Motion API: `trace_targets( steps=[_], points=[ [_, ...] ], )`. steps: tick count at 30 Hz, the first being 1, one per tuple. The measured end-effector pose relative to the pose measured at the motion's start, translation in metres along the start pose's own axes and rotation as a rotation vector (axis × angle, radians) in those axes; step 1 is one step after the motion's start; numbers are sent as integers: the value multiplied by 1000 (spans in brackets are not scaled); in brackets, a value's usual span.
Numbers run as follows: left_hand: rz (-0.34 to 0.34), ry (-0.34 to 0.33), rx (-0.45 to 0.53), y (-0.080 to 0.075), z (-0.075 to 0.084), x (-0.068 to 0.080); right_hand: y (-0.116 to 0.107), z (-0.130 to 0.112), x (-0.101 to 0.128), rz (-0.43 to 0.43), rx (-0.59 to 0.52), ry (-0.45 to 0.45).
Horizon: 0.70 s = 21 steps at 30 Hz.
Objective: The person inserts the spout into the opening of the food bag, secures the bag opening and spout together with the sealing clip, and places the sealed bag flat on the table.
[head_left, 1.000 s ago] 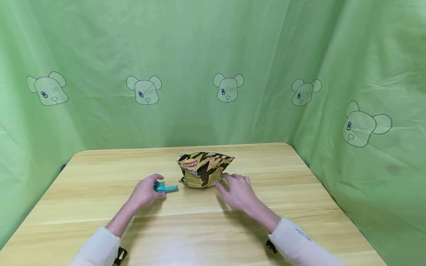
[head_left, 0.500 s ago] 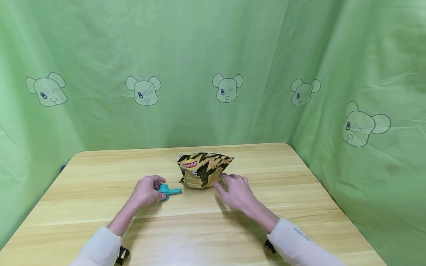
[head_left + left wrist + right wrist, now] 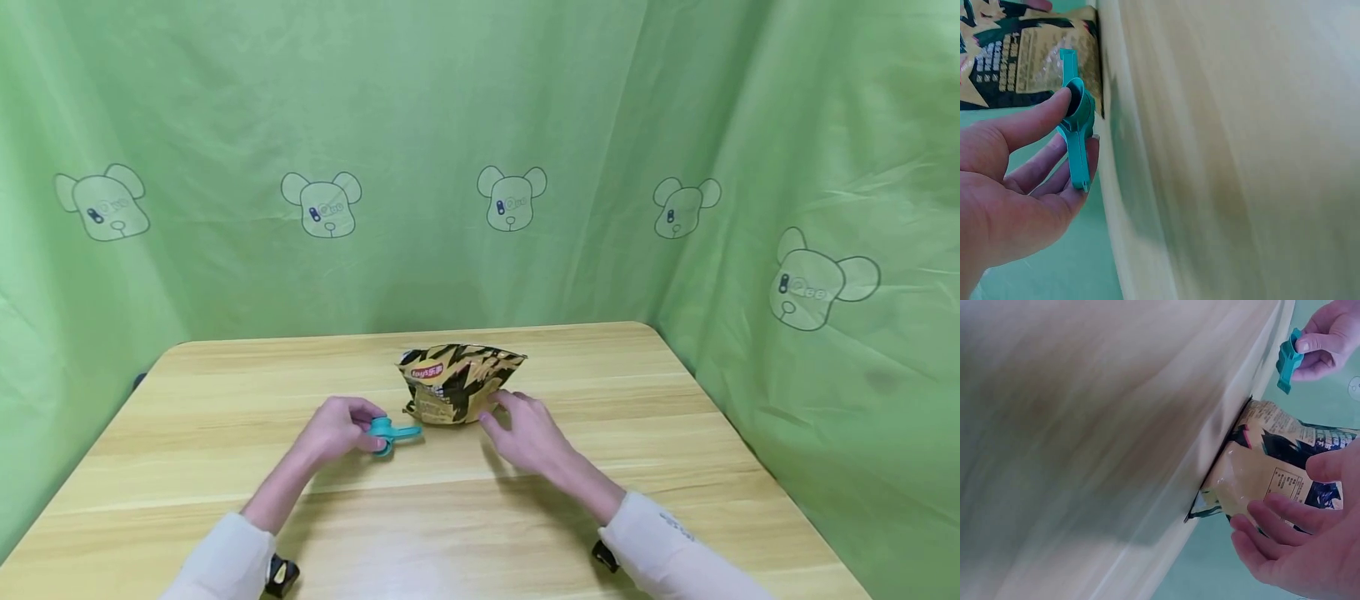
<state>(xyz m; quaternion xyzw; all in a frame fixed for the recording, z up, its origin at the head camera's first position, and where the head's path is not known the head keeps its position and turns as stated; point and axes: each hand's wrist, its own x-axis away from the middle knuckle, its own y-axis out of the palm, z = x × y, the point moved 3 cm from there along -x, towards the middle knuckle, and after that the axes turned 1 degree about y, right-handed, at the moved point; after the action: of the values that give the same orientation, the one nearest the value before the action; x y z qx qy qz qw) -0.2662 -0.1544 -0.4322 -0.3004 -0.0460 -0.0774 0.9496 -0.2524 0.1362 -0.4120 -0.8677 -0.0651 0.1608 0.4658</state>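
My left hand point(image 3: 337, 429) pinches a teal bag clip point(image 3: 1077, 134) between thumb and fingers, its round spout by the thumb. The clip's arm points right, toward a gold-and-black chip bag point(image 3: 450, 392) with a red label. In the left wrist view, the clip overlaps the bag. The bag stands on the table, its wide upper edge spread. At its right side is my right hand point(image 3: 1297, 534), fingers parted and loosely bent, fingertips right by the bag's lower part. Nothing is gripped in the right hand.
A light wood-grain table point(image 3: 465, 533) lies under both hands. Green curtains point(image 3: 420, 100) with printed bear heads stand behind and beside it. Black wrist gear point(image 3: 281, 575) shows below the left white sleeve point(image 3: 225, 558).
My left hand has moved right with the clip, closer to the bag, and more of the clip now shows. My right hand stays beside the bag with little movement.
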Motion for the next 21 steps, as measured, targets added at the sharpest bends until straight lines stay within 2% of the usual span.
trace_targets(
  steps=[7,14,21],
  points=[
    [-14,53,23,7,19,5,3,-13,-2,-42,-112,14],
    [-35,80,65,15,33,7,5,-25,-2,-59,-128,34],
    [-44,104,114,22,44,10,8,-33,-1,-79,-203,8]
  ],
)
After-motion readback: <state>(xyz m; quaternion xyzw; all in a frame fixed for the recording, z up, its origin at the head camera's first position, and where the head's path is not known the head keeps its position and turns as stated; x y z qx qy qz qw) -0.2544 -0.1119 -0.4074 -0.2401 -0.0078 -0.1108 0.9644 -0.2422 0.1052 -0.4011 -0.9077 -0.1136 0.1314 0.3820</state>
